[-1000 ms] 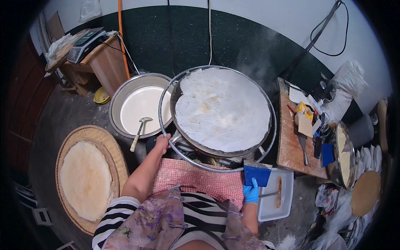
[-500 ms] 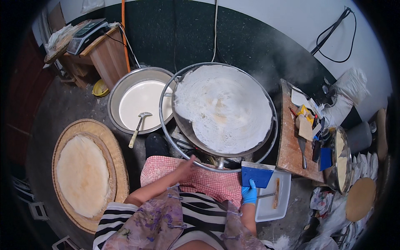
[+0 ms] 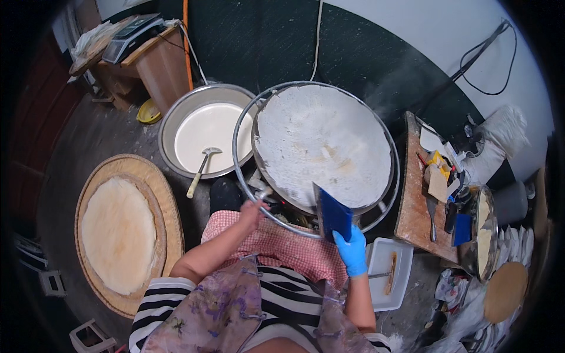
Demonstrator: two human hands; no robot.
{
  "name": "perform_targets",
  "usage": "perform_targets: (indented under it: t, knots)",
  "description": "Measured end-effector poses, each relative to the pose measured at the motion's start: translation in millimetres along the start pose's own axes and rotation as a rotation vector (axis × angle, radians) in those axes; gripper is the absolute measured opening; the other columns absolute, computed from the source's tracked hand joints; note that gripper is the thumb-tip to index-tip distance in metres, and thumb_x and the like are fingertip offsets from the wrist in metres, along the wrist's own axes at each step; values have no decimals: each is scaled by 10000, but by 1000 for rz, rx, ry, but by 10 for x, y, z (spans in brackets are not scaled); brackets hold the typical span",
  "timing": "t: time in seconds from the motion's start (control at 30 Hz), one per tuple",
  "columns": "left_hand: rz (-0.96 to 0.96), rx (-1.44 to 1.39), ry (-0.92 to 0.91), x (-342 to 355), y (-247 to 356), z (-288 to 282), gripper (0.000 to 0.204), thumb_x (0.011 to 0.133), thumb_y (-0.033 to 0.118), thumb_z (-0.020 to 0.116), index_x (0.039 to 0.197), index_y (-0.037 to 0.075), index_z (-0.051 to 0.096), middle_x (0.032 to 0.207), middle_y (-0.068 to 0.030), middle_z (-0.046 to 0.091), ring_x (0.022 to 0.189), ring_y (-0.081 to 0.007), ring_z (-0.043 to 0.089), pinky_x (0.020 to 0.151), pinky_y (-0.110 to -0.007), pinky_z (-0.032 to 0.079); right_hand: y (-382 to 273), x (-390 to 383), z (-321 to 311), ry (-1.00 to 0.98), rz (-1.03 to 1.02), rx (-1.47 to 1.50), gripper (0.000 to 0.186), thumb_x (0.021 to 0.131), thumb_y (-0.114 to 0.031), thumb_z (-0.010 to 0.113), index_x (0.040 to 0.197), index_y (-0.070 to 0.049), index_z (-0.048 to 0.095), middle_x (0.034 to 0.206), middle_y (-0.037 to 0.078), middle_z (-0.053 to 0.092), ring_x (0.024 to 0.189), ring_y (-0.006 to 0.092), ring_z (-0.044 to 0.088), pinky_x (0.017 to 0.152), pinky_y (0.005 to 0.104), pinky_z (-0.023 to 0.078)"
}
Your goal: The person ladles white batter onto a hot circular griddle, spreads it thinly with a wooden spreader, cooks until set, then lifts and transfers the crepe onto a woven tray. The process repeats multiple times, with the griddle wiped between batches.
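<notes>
Blue scraper gripped in gloved right hand.

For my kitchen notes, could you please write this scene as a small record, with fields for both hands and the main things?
Left hand: bare, at the ring, near-left part; grip unclear
Right hand: blue-gloved, holds blue scraper
Griddle: inside the ring, mostly covered by a pale layer
Bowl: left of griddle; white liquid, ladle across near rim
Mat: round, at left; pale disc on it
White tray: at right; thin brown piece inside
Board: at far right; small tools on it
</notes>
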State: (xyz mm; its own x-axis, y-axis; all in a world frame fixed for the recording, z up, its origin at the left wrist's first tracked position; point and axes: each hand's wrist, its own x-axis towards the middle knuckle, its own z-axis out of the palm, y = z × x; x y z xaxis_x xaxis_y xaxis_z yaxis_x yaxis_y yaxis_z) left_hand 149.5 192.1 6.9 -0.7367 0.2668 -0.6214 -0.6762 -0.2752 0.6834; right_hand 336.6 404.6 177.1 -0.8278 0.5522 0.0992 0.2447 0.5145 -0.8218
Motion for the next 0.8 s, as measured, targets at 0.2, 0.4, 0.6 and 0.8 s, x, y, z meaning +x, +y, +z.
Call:
perform_targets:
  t: [0.2,0.4,0.6,0.8]
  knots:
    - [-20,550,-621,-627,-497,234,185,860,146,560,1006,32,569,850,-84,601,725,-151,585,610,-276,492,-513,228,474,-237,-489,-388,372,699,-82,639,1065,-52,579,991,167,610,878,331,587,760,396,478]
    - [-493,105,-659,-399,-412,21,133,837,96,579,955,36,565,791,-62,588,644,-138,548,563,-266,456,-431,318,785,-408,-554,-616,552,656,-159,712,1158,-28,525,1072,192,580,921,333,584,774,390,483]
    - [-200,446,-419,-212,-14,-211,125,797,49,608,911,60,558,731,-34,575,618,-138,545,515,-267,445,-564,507,1094,-440,-506,-670,377,717,-86,602,1080,-9,531,1003,183,588,860,317,601,731,387,495]
    - [26,-35,-219,565,931,-319,129,846,162,616,907,81,535,767,-22,594,618,-97,551,487,-240,455,-743,878,1522,-361,-522,-636,243,753,-15,515,994,-21,542,933,178,584,808,332,604,686,399,498]
